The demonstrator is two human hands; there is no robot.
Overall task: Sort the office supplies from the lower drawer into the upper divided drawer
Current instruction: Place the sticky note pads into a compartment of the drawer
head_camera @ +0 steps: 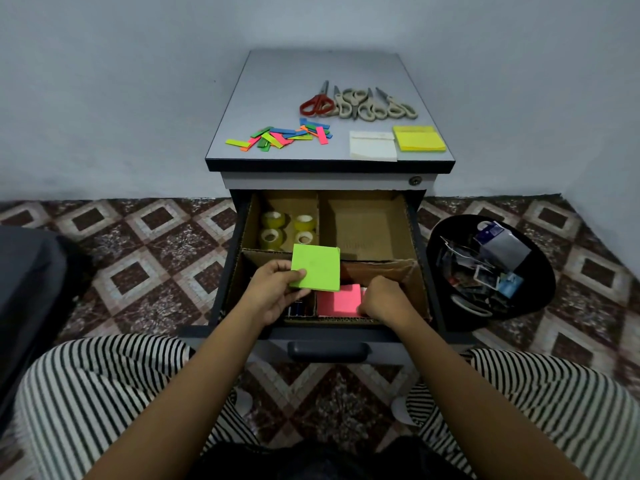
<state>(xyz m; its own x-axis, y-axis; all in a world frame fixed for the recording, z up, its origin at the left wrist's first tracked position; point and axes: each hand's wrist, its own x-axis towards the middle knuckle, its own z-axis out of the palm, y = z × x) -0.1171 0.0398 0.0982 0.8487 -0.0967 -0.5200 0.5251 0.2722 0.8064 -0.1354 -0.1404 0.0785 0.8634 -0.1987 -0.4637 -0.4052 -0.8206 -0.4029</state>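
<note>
Striped trouser knees (104,393) frame the view, both forearms reaching forward between them. Just above the open divided drawer (239,258), the green sticky pad (317,268) is pinched at its near-left corner by the left hand (273,292), thumb on top. The right hand (384,299) is curled over the right edge of a pink pad (337,301) lying in the near-right compartment; whether it grips or only steadies it I cannot tell. The step looks like filing note pads, so the green one probably needs lowering flat beside or onto the pink. Tape rolls (287,228) fill the far-left compartment. Scissors (356,103), coloured flags (280,135), a white pad (372,145) and a yellow pad (419,138) sit on the cabinet top (277,81). A black bin (446,244) stands on the patterned tile floor (138,244).
</note>
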